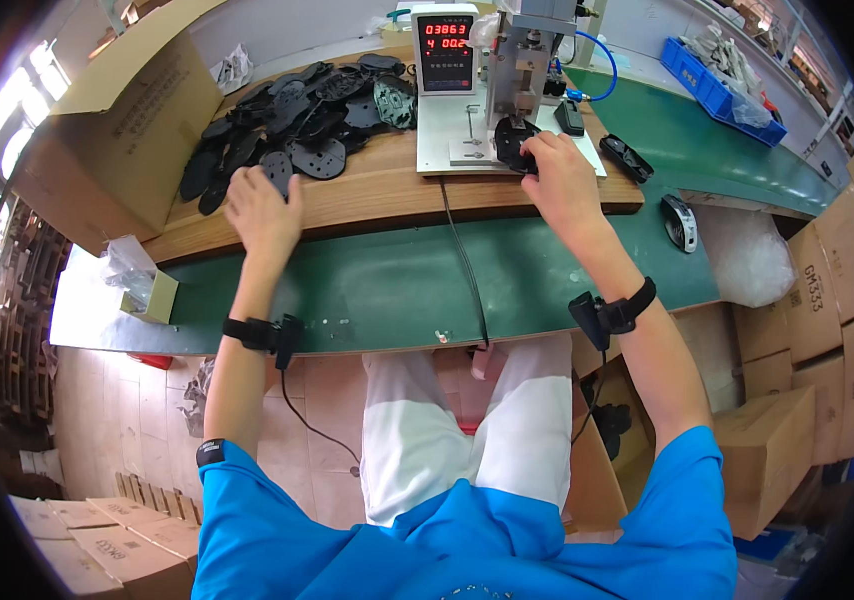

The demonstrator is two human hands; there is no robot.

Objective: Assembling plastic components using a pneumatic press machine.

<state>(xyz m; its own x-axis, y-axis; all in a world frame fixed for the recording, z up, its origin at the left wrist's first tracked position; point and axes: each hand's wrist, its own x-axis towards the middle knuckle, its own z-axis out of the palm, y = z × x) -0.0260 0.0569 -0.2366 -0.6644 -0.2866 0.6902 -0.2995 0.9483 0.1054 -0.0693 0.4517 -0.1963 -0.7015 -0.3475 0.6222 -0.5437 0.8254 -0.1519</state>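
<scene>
My right hand [559, 178] pinches the edge of a flat black rounded plate [510, 142], which sits under the head of a bench press [525, 75]. The press stands on a white metal base [437, 150]. My left hand [265, 215] is open, fingers apart, at the near edge of a heap of thin black oval plates with small holes [319, 158]. Its fingertips are beside one plate of the heap; whether they touch it I cannot tell.
A counter box with a red lit display [446, 55] stands left of the press. An open carton [112, 140] flanks the heap. Right of the press lie a black case [626, 158] and a silver-black device [679, 223]. A blue bin [717, 90] sits farther back. A cable [462, 255] crosses the green bench.
</scene>
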